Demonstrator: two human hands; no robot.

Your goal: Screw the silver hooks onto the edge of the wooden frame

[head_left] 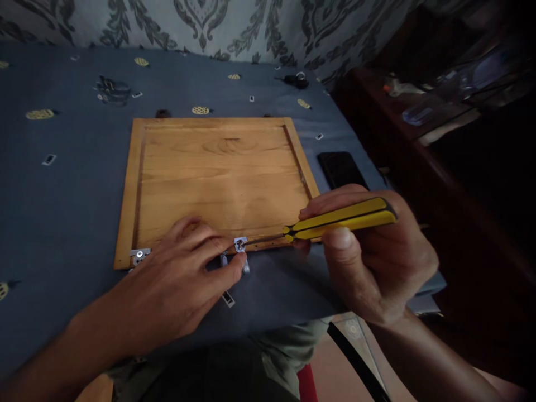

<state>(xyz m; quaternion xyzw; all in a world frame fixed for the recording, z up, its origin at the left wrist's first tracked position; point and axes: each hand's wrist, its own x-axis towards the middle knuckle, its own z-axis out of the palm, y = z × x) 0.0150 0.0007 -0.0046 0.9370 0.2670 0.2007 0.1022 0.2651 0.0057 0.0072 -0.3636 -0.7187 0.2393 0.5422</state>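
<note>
A framed wooden panel (221, 173) lies flat on the cloth-covered table. On its near edge sits a small metal latch (240, 244). My left hand (180, 273) rests over that edge, its thumb and index finger closed about the latch. My right hand (377, 257) grips a screwdriver (335, 219) by its yellow and black handle. The screwdriver lies slanted, its shaft pointing left and its tip at the latch's screw. A metal corner fitting (140, 255) with a cross-head screw is at the panel's near left corner, partly behind my left hand.
On the blue patterned tablecloth (75, 195), a black phone (342, 169) lies to the right of the panel. Keys (296, 81) lie at the back. A dark wooden cabinet (377, 106) with clutter stands at the right. Behind the table hangs a patterned curtain (234, 28).
</note>
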